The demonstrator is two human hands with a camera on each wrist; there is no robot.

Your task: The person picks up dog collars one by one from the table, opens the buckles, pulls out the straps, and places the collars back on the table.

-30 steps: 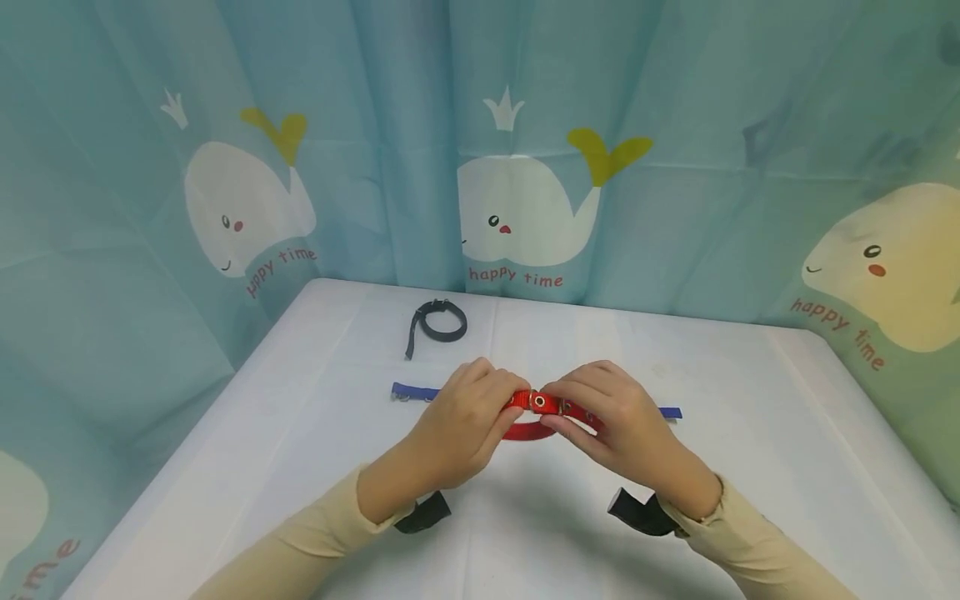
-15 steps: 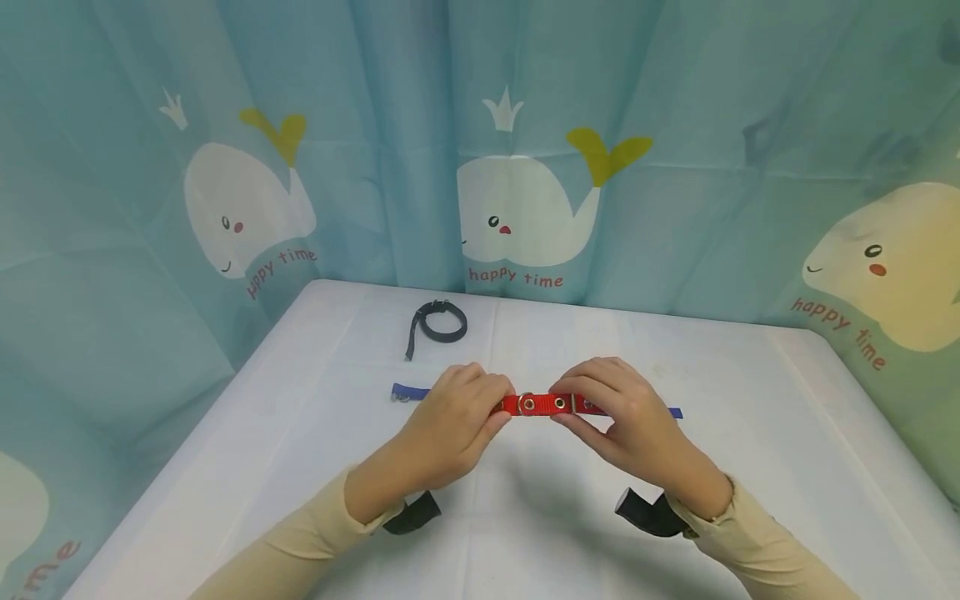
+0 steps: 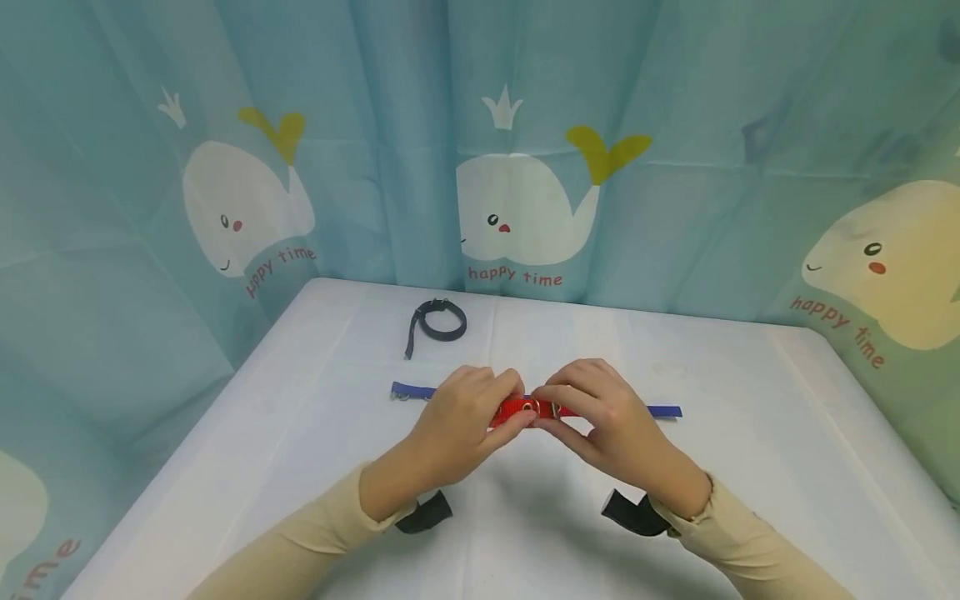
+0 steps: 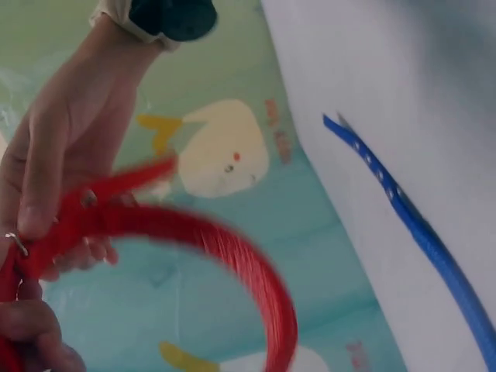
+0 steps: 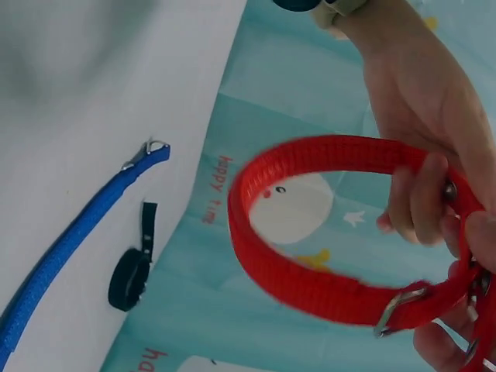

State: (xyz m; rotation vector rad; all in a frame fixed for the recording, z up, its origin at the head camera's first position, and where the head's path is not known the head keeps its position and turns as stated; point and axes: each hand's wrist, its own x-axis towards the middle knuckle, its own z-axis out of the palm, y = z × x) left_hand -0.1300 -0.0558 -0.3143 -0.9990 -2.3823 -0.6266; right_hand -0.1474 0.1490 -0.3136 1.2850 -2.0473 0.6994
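A red pet collar (image 3: 514, 409) with metal eyelets and a ring is held up over the white table between both hands. My left hand (image 3: 454, 427) pinches one part of the strap between thumb and fingers. Close beside it, my right hand (image 3: 613, 421) pinches the strap near a metal buckle. The right wrist view shows the red collar (image 5: 283, 292) bent into a loop, with a metal D-ring (image 5: 396, 311). A strap end sticks out past the fingers in the left wrist view. The hands partly hide the buckle.
Behind the hands, a blue collar (image 3: 664, 412) lies stretched across the white table (image 3: 720, 358). Farther back, a black collar (image 3: 442, 336) lies coiled with its end sticking out. A whale-print curtain (image 3: 405, 167) hangs behind the table.
The hands drew slightly apart, stretching the red strap straight, then came back together, almost touching. More of the strap between them is now covered. The blue and black collars have stayed put.
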